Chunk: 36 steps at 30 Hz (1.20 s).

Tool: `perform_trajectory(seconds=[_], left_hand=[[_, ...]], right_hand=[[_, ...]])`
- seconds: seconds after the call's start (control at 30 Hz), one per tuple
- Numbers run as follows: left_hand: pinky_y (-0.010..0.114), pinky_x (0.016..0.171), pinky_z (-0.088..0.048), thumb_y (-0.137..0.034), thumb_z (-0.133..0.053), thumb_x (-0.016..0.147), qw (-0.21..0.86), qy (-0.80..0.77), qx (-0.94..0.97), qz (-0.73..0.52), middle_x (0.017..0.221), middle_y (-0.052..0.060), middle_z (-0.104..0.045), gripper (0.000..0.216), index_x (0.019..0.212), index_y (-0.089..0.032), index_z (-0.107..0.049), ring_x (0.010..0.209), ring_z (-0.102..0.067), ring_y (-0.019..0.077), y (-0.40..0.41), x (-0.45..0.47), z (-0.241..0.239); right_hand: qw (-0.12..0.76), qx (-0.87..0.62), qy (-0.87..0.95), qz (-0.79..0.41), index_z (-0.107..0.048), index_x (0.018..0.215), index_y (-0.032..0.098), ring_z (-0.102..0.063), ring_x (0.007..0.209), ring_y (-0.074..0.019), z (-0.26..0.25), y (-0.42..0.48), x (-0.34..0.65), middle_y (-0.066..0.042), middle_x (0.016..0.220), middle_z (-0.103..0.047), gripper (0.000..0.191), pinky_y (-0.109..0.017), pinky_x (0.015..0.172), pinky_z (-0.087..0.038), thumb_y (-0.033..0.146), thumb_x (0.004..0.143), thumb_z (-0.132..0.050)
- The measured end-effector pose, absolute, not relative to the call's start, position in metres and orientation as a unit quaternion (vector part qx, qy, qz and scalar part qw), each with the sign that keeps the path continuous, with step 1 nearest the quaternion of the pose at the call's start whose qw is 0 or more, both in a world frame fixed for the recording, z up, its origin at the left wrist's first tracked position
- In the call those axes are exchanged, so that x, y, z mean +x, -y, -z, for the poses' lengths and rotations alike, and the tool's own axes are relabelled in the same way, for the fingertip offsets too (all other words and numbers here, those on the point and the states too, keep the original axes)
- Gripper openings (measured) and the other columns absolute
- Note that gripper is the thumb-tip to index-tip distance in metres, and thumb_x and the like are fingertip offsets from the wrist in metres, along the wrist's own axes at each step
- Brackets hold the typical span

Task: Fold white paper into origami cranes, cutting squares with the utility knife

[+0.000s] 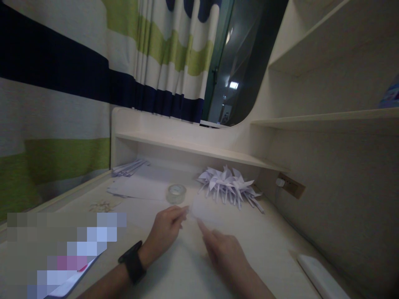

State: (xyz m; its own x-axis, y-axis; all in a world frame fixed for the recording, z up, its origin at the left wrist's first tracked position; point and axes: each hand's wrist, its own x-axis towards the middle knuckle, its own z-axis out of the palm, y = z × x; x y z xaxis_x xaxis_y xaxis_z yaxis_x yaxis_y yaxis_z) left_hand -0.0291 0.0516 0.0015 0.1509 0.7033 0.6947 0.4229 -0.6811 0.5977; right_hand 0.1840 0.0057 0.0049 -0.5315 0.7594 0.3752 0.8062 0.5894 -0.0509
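Note:
A small white sheet of paper (204, 209) lies low over the desk between my hands, pale against the white top and hard to outline. My left hand (168, 226), with a dark watch (133, 262) on its wrist, pinches the paper's left corner between thumb and fingertips. On the right, my right hand (222, 249) has its index finger stretched to the paper's near edge and its other fingers curled. Its thumb is hidden. Just beyond my left hand stands a roll of clear tape (176, 194). White paper pinwheels (227, 185) are heaped behind the paper.
Paper sheets (140, 182) and thin paper sticks (129, 168) lie at the back left. A small pile of pale bits (101, 206) is at the left. A blurred-out device (70, 286) occupies the front left, a white slab (322, 276) the right edge. A low shelf (187, 147) overhangs the back.

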Motion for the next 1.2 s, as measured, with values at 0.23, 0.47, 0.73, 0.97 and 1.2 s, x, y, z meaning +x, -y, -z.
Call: perform_trajectory(seconds=[0.23, 0.47, 0.73, 0.97, 1.2], left_hand=[[0.019, 0.054, -0.052, -0.017, -0.049, 0.089, 0.13, -0.374, 0.723, -0.566, 0.08, 0.003, -0.068, 0.026, 0.105, -0.018, -0.07, 0.06, -0.061, 0.0117, -0.052, -0.027, 0.002], [0.03, 0.087, -0.051, -0.008, -0.044, 0.089, 0.023, -0.35, 0.754, -0.556, 0.109, 0.006, -0.068, 0.037, 0.117, -0.022, -0.063, 0.096, -0.063, 0.0177, -0.056, -0.03, 0.013], [0.026, 0.073, -0.053, -0.012, -0.043, 0.09, 0.031, -0.359, 0.754, -0.55, 0.096, 0.006, -0.069, 0.034, 0.116, -0.022, -0.064, 0.079, -0.065, 0.0162, -0.05, -0.029, 0.006], [0.021, 0.055, -0.045, -0.015, -0.046, 0.088, 0.076, -0.385, 0.784, -0.481, 0.069, 0.003, -0.065, 0.027, 0.088, -0.018, -0.073, 0.057, -0.059, 0.0141, -0.051, -0.032, -0.004], [0.019, 0.05, -0.045, -0.016, -0.048, 0.087, 0.125, -0.386, 0.777, -0.482, 0.07, 0.002, -0.066, 0.025, 0.09, -0.018, -0.073, 0.051, -0.058, 0.0119, -0.053, -0.03, -0.001]], right_hand=[[0.379, -0.37, 0.693, -0.489, -0.026, 0.147, 0.018, -0.049, 0.038, -0.0108, -0.008, 0.0, 0.158, 0.002, 0.057, -0.058, 0.07, -0.021, 0.04, -0.04, 0.053, 0.09, -0.045], [0.383, -0.263, 0.535, -0.706, -0.026, 0.145, 0.013, -0.036, 0.028, -0.0044, -0.02, -0.001, 0.16, 0.007, 0.049, -0.05, 0.073, -0.014, 0.032, -0.026, 0.051, 0.088, -0.051], [0.323, -0.404, 0.812, -0.271, -0.026, 0.147, 0.023, -0.055, 0.05, -0.0115, -0.016, -0.001, 0.171, 0.001, 0.067, -0.062, 0.056, -0.022, 0.051, -0.042, 0.041, 0.096, -0.04], [0.061, -0.433, 0.855, 0.279, -0.031, 0.142, 0.035, -0.056, 0.053, -0.0157, -0.025, -0.008, 0.193, -0.004, 0.073, -0.062, 0.066, -0.021, 0.047, -0.038, 0.008, 0.085, -0.049], [0.099, -0.459, 0.869, 0.157, -0.033, 0.142, 0.037, -0.061, 0.064, -0.0197, -0.03, -0.004, 0.198, -0.006, 0.081, -0.064, 0.062, -0.027, 0.057, -0.046, 0.009, 0.088, -0.046]])
